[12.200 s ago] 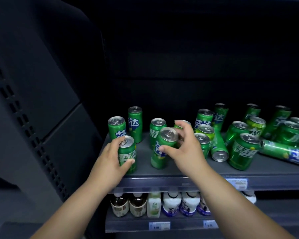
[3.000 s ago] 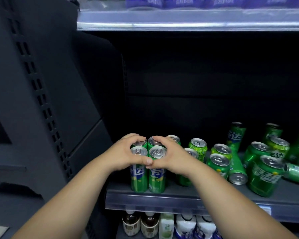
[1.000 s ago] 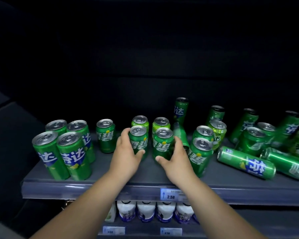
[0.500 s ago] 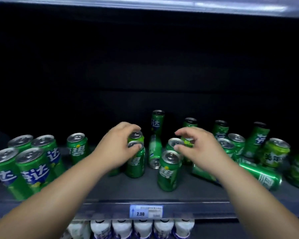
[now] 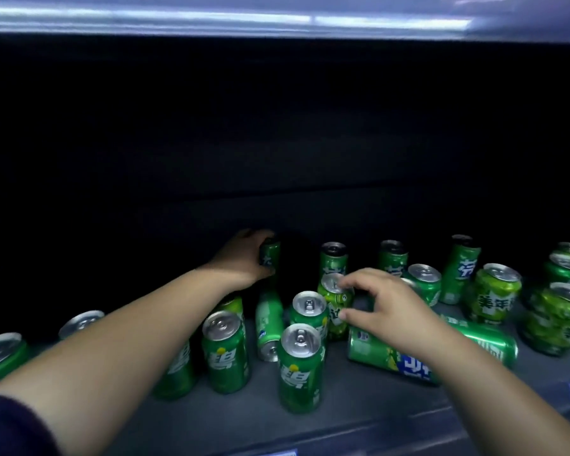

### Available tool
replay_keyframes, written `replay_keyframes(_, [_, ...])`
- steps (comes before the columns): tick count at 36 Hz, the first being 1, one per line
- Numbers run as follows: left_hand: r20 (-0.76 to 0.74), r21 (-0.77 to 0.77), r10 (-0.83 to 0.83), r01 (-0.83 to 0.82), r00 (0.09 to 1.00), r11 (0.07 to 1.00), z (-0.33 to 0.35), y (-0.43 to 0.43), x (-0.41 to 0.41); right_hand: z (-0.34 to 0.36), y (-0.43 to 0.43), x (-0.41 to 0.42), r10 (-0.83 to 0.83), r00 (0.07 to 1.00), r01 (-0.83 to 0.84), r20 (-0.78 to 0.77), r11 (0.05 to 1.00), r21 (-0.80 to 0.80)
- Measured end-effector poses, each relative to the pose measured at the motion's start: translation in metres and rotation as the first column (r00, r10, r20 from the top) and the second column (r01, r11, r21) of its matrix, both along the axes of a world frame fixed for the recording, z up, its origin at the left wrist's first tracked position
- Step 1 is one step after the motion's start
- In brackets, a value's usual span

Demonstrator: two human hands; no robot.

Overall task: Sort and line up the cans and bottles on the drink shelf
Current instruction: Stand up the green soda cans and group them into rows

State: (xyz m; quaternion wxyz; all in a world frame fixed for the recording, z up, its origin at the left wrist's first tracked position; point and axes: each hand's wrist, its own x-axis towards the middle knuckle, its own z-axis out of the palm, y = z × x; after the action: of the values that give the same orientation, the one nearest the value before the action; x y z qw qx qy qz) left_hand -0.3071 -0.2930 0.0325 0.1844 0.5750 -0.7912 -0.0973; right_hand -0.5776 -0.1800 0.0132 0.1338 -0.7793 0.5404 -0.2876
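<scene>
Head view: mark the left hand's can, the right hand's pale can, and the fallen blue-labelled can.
Back can [image 5: 272, 255]: head view, label.
Pale can [image 5: 329, 301]: head view, side wall.
Fallen can [image 5: 382, 355]: head view, side wall.

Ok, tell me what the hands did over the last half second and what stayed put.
The left hand let go of the front can and reached to the back, where it now grips a slim can. The right hand closed on a light green can, pinching it by its top and side. The lying slim can and the lying large can stayed down.
</scene>
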Motion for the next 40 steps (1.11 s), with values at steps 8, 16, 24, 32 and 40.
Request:
replay_keyframes(8, [-0.124, 0.024, 0.009, -0.006, 0.992, 1.0, -0.022, -0.035, -0.007, 0.004, -0.017, 0.034, 0.025, 0.998, -0.024, 0.062, 0.999, -0.027])
replay_keyframes(16, [-0.22, -0.139, -0.042, 0.011, 0.975, 0.99, -0.017, -0.024, -0.004, -0.001, -0.018, 0.041, 0.026, 0.991, -0.026, 0.129, 1.0, -0.003])
replay_keyframes(24, [-0.472, -0.378, -0.101, -0.098, 0.876, 0.92, 0.055, 0.046, -0.002, 0.001, -0.007, 0.045, 0.081, 0.973, -0.073, 0.216, 0.996, -0.046])
replay_keyframes(32, [-0.457, -0.475, -0.144, -0.104, 0.877, 0.874, 0.081, 0.151, 0.027, 0.001, 0.01, 0.058, 0.18, 0.976, -0.175, 0.122, 0.983, -0.049])
replay_keyframes(40, [-0.54, -0.355, -0.07, -0.152, 0.839, 0.923, 0.034, 0.211, 0.053, -0.009, 0.044, 0.082, 0.156, 0.885, -0.219, -0.438, 0.971, -0.096])
